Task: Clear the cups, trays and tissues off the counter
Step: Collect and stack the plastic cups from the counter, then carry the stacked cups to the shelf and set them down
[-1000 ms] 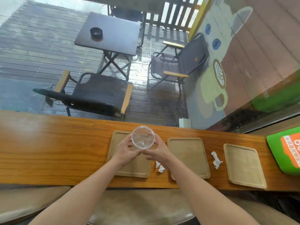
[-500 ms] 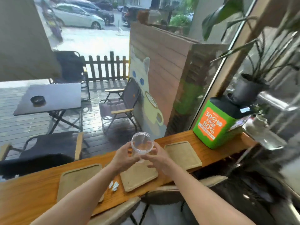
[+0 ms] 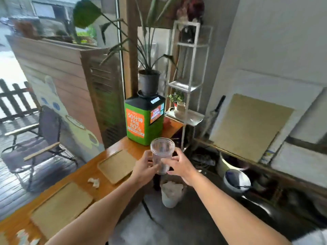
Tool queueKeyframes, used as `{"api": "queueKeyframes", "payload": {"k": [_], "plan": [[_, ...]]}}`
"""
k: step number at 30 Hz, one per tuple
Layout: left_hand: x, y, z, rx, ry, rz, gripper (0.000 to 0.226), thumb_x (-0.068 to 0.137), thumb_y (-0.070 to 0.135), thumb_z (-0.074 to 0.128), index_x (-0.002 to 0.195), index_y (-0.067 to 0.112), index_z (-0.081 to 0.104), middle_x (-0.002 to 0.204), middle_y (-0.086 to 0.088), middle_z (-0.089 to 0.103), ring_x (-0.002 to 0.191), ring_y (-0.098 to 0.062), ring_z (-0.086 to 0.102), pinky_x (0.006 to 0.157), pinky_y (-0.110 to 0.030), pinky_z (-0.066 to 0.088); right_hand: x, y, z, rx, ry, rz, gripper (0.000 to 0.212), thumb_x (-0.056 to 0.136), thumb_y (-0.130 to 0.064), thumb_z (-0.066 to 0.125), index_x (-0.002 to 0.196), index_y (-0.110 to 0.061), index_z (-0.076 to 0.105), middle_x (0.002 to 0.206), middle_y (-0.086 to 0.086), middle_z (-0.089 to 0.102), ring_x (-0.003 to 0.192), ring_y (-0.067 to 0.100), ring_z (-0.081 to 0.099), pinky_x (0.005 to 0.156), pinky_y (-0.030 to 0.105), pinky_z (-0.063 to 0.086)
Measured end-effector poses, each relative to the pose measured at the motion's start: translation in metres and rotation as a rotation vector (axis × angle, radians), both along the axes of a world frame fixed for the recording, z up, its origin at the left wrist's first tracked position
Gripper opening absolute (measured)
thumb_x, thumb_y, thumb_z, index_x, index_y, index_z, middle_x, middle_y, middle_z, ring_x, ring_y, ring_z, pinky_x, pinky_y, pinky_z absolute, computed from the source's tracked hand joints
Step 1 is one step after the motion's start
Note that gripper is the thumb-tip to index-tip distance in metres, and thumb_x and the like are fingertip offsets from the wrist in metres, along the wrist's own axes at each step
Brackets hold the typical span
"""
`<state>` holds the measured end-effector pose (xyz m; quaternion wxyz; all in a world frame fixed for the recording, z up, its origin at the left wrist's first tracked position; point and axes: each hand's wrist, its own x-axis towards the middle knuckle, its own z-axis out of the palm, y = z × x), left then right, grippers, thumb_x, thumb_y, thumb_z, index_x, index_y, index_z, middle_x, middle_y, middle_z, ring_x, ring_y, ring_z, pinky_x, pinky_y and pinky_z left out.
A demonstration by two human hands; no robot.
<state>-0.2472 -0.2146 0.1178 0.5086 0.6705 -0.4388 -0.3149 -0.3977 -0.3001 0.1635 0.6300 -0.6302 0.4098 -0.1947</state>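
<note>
Cup step in hand. I've got the clear plastic cup [image 3: 161,152] lifted off the table [image 3: 83,174], out past the table's end edge, over the floor. Both hands are on it. My left hand [image 3: 144,167] is curled round the lower body from the left. My right hand [image 3: 180,165] pinches the wall from the right, thumb and fingers bent onto it. The cup is upright and looks empty. It is thin see-through plastic with a ribbed band under the rim, tapering toward the base.

My read is that I'm carrying it to the bin [image 3: 170,195] on the floor just below, a small pale tub with a crinkled white liner. The next move calls for lowering the cup over the bin mouth and letting go with both hands. The grip should be light, since a wall that thin probably buckles.

Left on the table:
- The far tray [image 3: 117,165] and near tray [image 3: 62,207] are flat rectangles with rounded corners, a low raised lip and a matte tan finish. Wood or fibreboard, I can't tell.
- One tissue [image 3: 93,182] lies between them, crumpled, white and soft.
- A second tissue [image 3: 23,236] sits at the near corner, blurred.

The table top is glossy orange-brown wood.
</note>
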Motion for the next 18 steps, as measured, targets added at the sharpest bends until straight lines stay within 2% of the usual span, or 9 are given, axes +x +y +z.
{"api": "queueKeyframes", "payload": {"k": [1, 3, 7, 12, 14, 18], "plan": [[-0.014, -0.013, 0.000, 0.003, 0.001, -0.033, 0.065, 0.065, 0.057, 0.073, 0.121, 0.032, 0.049, 0.109, 0.010, 0.065, 0.095, -0.010, 0.070, 0.072, -0.028, 0.059, -0.016, -0.009, -0.004, -0.014, 0.001, -0.040, 0.062, 0.084, -0.028, 0.079, 0.137, -0.033, 0.047, 0.123, 0.015, 0.060, 0.112, 0.029, 0.064, 0.093, 0.053, 0.057], [-0.040, -0.038, 0.000, 0.011, -0.002, -0.086, 0.062, 0.066, 0.052, 0.073, 0.120, 0.035, 0.048, 0.109, 0.012, 0.066, 0.095, -0.007, 0.069, 0.071, -0.023, 0.057, -0.044, -0.025, -0.010, -0.016, -0.006, -0.114, 0.062, 0.084, -0.028, 0.079, 0.136, -0.034, 0.047, 0.122, 0.016, 0.061, 0.111, 0.028, 0.065, 0.091, 0.053, 0.058], [-0.076, -0.081, 0.000, 0.040, -0.056, -0.180, 0.054, 0.081, 0.029, 0.076, 0.126, 0.034, 0.047, 0.109, 0.010, 0.064, 0.097, -0.010, 0.067, 0.070, -0.022, 0.054, -0.085, -0.052, -0.016, 0.000, -0.025, -0.226, 0.070, 0.081, -0.031, 0.082, 0.136, -0.040, 0.039, 0.121, 0.011, 0.059, 0.108, 0.023, 0.064, 0.079, 0.038, 0.062], [-0.097, -0.133, -0.004, 0.057, -0.066, -0.240, 0.056, 0.082, 0.026, 0.076, 0.130, 0.032, 0.047, 0.104, 0.018, 0.062, 0.092, -0.003, 0.065, 0.062, -0.014, 0.050, -0.108, -0.094, -0.022, 0.011, -0.011, -0.313, 0.071, 0.081, -0.028, 0.083, 0.137, -0.039, 0.040, 0.120, 0.008, 0.058, 0.104, 0.018, 0.063, 0.067, 0.029, 0.060], [-0.098, -0.158, -0.004, 0.055, -0.075, -0.257, 0.057, 0.082, 0.027, 0.075, 0.131, 0.030, 0.046, 0.106, 0.014, 0.064, 0.094, -0.006, 0.066, 0.065, -0.015, 0.051, -0.108, -0.116, -0.023, 0.009, -0.003, -0.343, 0.071, 0.081, -0.027, 0.083, 0.137, -0.038, 0.040, 0.119, 0.010, 0.059, 0.105, 0.019, 0.063, 0.073, 0.034, 0.062], [-0.087, -0.216, 0.002, 0.047, -0.092, -0.278, 0.058, 0.084, 0.030, 0.075, 0.133, 0.028, 0.046, 0.114, 0.005, 0.066, 0.100, -0.013, 0.067, 0.081, -0.030, 0.055, -0.097, -0.173, -0.018, -0.001, -0.014, -0.368, 0.071, 0.083, -0.023, 0.082, 0.140, -0.034, 0.040, 0.117, 0.010, 0.060, 0.108, 0.024, 0.064, 0.087, 0.045, 0.061]]}}
